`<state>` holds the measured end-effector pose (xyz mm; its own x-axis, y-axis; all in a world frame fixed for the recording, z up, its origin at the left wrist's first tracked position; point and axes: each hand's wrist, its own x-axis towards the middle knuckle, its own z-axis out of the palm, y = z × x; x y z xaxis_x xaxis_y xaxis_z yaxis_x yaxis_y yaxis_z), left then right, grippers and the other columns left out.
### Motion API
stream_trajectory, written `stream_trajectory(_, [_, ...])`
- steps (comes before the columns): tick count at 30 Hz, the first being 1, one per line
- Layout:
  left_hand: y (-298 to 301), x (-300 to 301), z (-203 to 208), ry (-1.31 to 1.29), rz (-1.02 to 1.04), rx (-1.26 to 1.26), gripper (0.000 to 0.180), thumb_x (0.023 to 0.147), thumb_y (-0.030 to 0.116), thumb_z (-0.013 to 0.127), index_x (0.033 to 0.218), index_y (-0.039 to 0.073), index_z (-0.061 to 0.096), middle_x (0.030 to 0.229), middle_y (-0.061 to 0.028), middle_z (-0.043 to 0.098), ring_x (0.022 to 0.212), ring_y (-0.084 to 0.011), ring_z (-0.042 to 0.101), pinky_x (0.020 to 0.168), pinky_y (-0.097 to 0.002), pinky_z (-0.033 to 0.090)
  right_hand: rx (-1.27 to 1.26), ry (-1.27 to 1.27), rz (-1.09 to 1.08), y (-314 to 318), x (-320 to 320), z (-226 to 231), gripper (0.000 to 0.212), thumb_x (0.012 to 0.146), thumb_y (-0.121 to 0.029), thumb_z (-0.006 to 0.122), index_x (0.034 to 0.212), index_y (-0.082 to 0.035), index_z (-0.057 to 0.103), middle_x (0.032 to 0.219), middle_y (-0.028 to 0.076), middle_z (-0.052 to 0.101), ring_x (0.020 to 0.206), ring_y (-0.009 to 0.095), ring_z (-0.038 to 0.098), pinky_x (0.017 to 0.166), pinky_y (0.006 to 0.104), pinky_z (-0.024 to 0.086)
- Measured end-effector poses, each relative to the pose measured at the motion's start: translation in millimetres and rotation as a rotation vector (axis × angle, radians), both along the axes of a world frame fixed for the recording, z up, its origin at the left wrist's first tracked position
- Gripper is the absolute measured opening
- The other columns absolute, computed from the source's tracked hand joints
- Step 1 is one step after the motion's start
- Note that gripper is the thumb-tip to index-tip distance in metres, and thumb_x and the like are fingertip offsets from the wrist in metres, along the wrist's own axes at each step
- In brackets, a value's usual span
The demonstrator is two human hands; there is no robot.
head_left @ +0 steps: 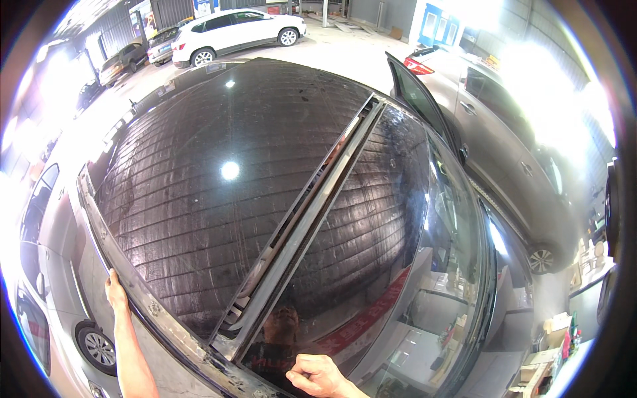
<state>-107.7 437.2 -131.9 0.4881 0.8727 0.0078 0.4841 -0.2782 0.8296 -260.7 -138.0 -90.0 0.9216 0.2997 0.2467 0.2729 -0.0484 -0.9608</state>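
A dark car roof with a large glossy glass panel [199, 192] spreads out below me. A metal crossbar with an open slot [302, 229] runs slantwise between it and a smaller glass panel [358, 225]. My left hand [116, 292] is at the roof's left side rail [142, 302], its fingers bent against the outer edge. My right hand [315, 376] is closed in a fist just above the smaller panel's near corner, close to the crossbar's lower end. Whatever its fingers hold, if anything, is hidden.
On the right stands a grey-brown car [497, 126], with an opened dark-framed door [421, 99] between it and the roof. A silver car [60, 245] is close on the left. A white car [239, 33] is parked beyond the far end. Boxes and supplies [554, 338] lie at lower right.
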Motion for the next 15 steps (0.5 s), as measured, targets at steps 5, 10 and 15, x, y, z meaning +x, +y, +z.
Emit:
stream_trajectory(5, [10.8,-0.4,-7.1,-0.015,-0.010,0.000,0.075,0.097,0.061,0.055,0.138,-0.002,0.056,0.127,-0.0176,0.065,0.116,-0.0277,0.062,0.102,-0.0385,0.045,0.022,0.027,0.008,-1.5,0.4,3.7,0.015,0.083,-0.004,0.075,0.074,-0.001,0.064,0.068,0.011,0.057,0.057,0.027,0.059,0.050,0.0370,0.045])
stream_trajectory(10, [5.0,0.8,-3.0,-0.004,-0.010,-0.009,0.075,0.097,0.061,0.055,0.139,-0.002,0.055,0.129,-0.0180,0.065,0.118,-0.0284,0.061,0.103,-0.0390,0.044,0.009,0.004,0.003,-2.2,0.3,1.4,0.015,0.083,-0.004,0.075,0.075,-0.001,0.064,0.069,0.011,0.057,0.058,0.027,0.060,0.051,0.0368,0.045])
stream_trajectory(15, [5.3,0.0,-0.5,0.008,-0.009,0.022,0.074,0.098,0.060,0.054,0.140,-0.001,0.055,0.129,-0.0179,0.065,0.118,-0.0287,0.061,0.103,-0.0397,0.045,-0.002,0.020,0.011,-3.2,0.6,3.7,0.015,0.083,-0.005,0.075,0.075,-0.001,0.064,0.069,0.011,0.057,0.059,0.028,0.060,0.052,0.0371,0.045])
